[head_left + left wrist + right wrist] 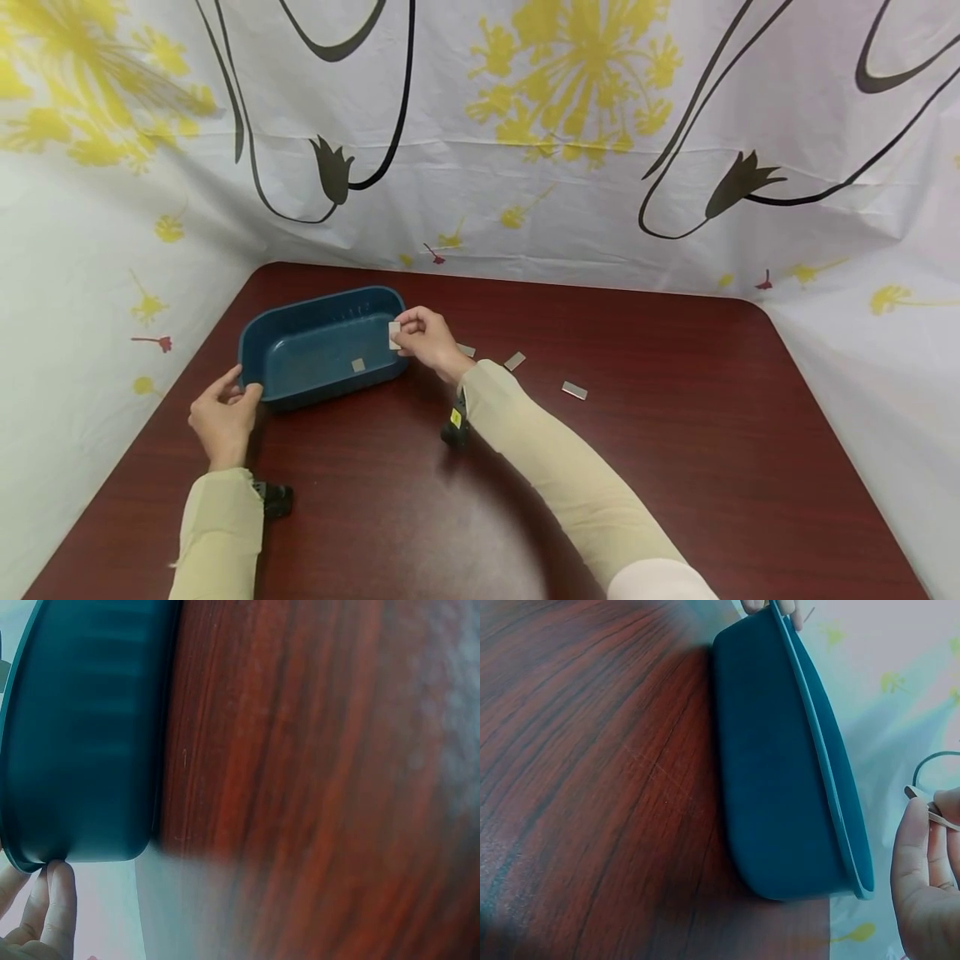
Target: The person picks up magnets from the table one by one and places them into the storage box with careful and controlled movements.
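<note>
My right grip [429, 339] pinches a small tile [394, 337], long edge near upright, by the right end of the tub [303, 362]; my left grip [225, 418], farther off, holds its left end.

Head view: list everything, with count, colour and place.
Tray: one, blue-green, far left on the table.
Tile in tray: one, greyish, on its floor.
Held tile: at least one, pale, at the tray's right end.
Loose tiles: three, greyish, right of the tray.
Table: one, red-brown, beneath the tray.
Cloth: count unclear, printed white, behind and beside the table.
Wrist cameras: two, black, one per wrist.
Sleeves: two, beige, lower part.
Left hand: one, bare, gripping the tray's left end.
Right hand: one, bare, pinching the held tile.
</note>
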### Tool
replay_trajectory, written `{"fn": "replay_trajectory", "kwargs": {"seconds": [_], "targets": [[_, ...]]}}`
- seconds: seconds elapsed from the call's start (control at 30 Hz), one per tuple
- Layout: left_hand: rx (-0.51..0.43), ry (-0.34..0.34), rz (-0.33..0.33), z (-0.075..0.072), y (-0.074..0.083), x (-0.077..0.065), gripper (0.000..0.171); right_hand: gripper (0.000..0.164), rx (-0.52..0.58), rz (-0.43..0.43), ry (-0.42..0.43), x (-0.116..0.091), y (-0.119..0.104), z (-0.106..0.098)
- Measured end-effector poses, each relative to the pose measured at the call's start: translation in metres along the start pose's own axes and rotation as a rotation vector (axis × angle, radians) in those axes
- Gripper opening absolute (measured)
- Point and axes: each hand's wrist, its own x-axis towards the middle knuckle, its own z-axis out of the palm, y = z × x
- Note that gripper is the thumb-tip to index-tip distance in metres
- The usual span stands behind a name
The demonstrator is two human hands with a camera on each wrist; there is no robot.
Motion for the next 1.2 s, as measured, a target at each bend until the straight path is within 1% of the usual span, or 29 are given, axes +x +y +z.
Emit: {"fn": "replay_trajectory", "kwargs": {"seconds": [0.1,0.3,0.57,0.73,0.9,1.07,1.2], "targets": [[-0.003,0.0,0.005,0.0,0.0,0.001,0.04,0.025,-0.003,-0.004,0.008,0.008,0.004,0.001],[0.001,-0.007,-0.005,0.0,-0.002,0.001,0.041,0.02,-0.04,-0.025,0.047,0.011,0.004,0.005],[0.0,-0.007,-0.009,-0.002,-0.001,0.001,0.041,0.019,-0.049,-0.016,0.084,0.015,0.005,0.01],[0.002,-0.015,-0.008,-0.002,-0.001,0.001,0.041,0.019,-0.079,-0.013,0.114,0.019,0.006,0.01],[0.001,-0.005,0.0,-0.001,-0.002,0.0,0.04,0.02,-0.073,-0.013,0.116,0.021,0.007,0.01],[0.0,-0.001,0.001,-0.001,-0.002,0.0,0.041,0.019,-0.061,0.007,0.106,0.023,0.008,0.012],[0.0,0.005,0.005,0.0,-0.002,0.0,0.041,0.019,-0.065,-0.004,0.116,0.026,0.008,0.014]]}}
